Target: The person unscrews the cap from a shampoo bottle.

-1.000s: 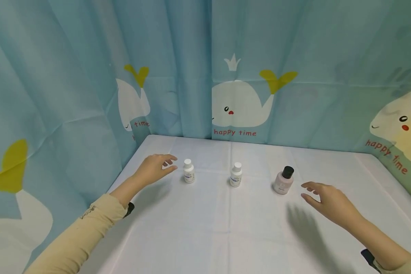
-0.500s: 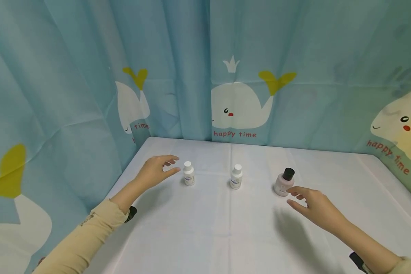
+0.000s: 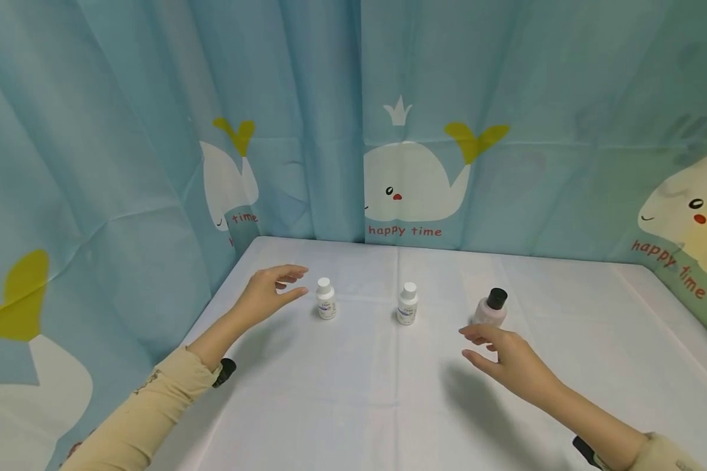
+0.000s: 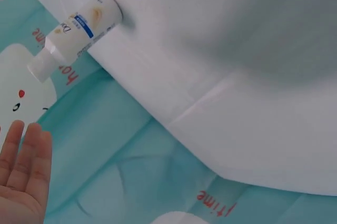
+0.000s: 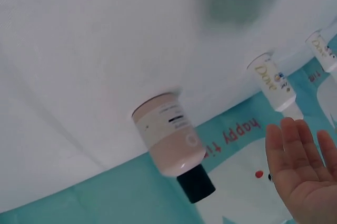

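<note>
Two small white Dove bottles with white caps stand upright on the table: the left bottle [image 3: 326, 302] and the middle bottle [image 3: 407, 306]. To their right is a pale pink bottle [image 3: 490, 313] with a black cap, its lower part hidden behind fingers in the head view. My left hand [image 3: 266, 294] hovers just left of the left white bottle, fingers extended and holding nothing. My right hand [image 3: 511, 365] is in the air in front of the pink bottle, fingers loosely extended toward the left, also holding nothing. The right wrist view shows the pink bottle [image 5: 171, 134] whole.
A white cloth [image 3: 330, 405] covers the table. Light blue curtains [image 3: 306, 163] printed with whales and the words "happy time" hang along the far and left edges. Shadows of both hands fall on the cloth.
My right hand has moved left, from right of the pink bottle to in front of it. My left hand stays almost in place beside the left white bottle. The bottles have not moved.
</note>
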`<state>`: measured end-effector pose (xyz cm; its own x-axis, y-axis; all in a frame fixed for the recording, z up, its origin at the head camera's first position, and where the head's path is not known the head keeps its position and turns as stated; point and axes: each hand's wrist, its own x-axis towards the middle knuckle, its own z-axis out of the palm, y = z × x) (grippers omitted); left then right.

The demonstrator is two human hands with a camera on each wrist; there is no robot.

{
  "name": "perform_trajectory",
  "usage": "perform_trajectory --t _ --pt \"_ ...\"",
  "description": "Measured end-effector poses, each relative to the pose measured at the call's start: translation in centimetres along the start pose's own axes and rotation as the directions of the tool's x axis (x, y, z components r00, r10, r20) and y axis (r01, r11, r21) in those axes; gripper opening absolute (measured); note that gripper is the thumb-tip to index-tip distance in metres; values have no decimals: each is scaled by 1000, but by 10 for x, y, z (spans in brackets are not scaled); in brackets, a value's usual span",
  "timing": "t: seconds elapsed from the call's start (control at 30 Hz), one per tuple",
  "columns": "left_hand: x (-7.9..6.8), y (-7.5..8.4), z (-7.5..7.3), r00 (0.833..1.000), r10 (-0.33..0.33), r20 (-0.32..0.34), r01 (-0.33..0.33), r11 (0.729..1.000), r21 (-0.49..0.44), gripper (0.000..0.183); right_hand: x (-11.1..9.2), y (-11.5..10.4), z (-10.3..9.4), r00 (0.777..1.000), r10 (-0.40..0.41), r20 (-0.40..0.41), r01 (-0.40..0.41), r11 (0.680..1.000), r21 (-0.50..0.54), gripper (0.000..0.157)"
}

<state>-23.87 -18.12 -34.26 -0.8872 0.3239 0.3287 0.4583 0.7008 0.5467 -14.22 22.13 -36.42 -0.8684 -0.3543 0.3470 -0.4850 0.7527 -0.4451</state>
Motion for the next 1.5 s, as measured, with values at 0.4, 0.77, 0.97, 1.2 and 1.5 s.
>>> perform_trajectory --t 0.4,0.77,0.97,1.2,1.5 --pt "2 1 9 1000 -1 0 1 994 -110 39 9 -8 25 1000 -14 -1 14 988 154 29" --pt "7 -3 19 1000 -23 -7 22 987 -161 40 18 -18 47 998 -21 62 2 955 295 29" --pt "11 -3 22 999 -33 6 33 978 -206 41 28 -25 55 994 -56 92 19 931 364 30" --pt "15 -1 26 998 -56 28 61 967 -248 45 41 -33 64 990 -78 121 16 896 444 33" --pt "18 -5 28 996 -89 32 94 955 -281 46 54 -48 78 989 -72 132 -10 844 537 33"
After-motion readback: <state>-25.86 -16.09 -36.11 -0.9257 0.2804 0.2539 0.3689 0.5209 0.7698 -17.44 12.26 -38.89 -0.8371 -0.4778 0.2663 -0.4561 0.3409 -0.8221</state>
